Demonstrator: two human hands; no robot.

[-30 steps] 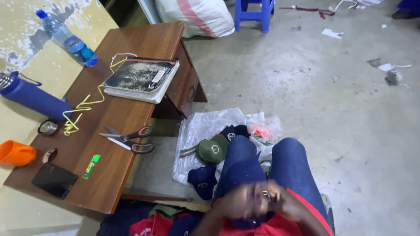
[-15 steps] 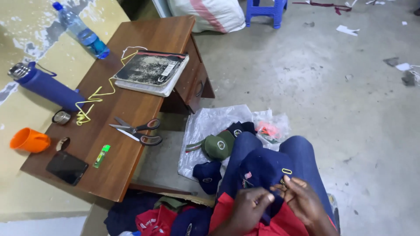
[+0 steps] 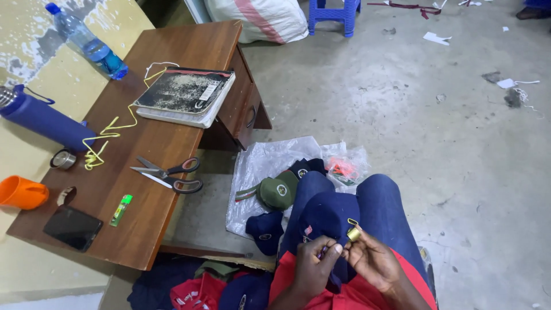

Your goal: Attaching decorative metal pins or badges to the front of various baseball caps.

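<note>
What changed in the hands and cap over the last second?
Both hands drew apart from a blurred clump: the left hand now pinches the navy cap on the lap, and the right hand holds its brass buckle. The scissors, notebook and phone on the desk lie unchanged.
</note>
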